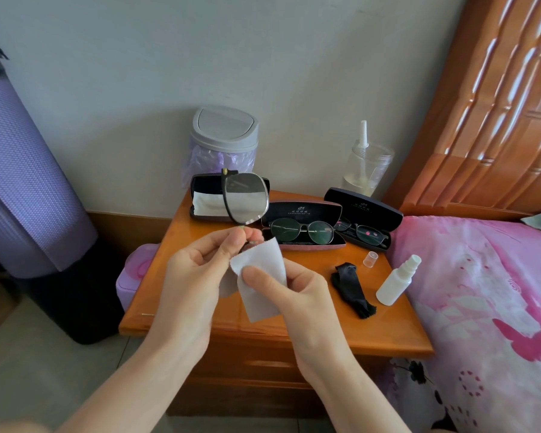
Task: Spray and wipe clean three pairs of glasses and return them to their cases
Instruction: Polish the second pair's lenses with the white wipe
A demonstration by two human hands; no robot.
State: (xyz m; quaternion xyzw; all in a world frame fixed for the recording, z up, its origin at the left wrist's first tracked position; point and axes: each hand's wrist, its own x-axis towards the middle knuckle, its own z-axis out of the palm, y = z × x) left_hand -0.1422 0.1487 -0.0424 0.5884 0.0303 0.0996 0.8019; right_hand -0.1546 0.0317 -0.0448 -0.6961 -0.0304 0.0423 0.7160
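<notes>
Over the orange nightstand (294, 326), left fingers (228, 245) pinch the glasses (247, 198) upright; right fingers (256, 276) pinch a white wipe (263, 260)

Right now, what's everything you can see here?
Held glasses: one, dark-rimmed, raised above nightstand.
Cased glasses: two, dark, in middle and right cases.
Cases: three, dark, open, nightstand's back.
White cloth: one, in right hand.
Black cloth: one, nightstand's front right.
Bottle: one, white, beside black cloth.
Cap: one, clear, behind bottle.
Jar: one, clear, back right.
Bin: one, grey, behind left case.
Nightstand: one, orange wood.
Bed: one, pink, right.
Mat: one, purple, left.
Box: one, purple, floor left of nightstand.
Left hand: pinches held glasses.
Right hand: holds white cloth.
</notes>
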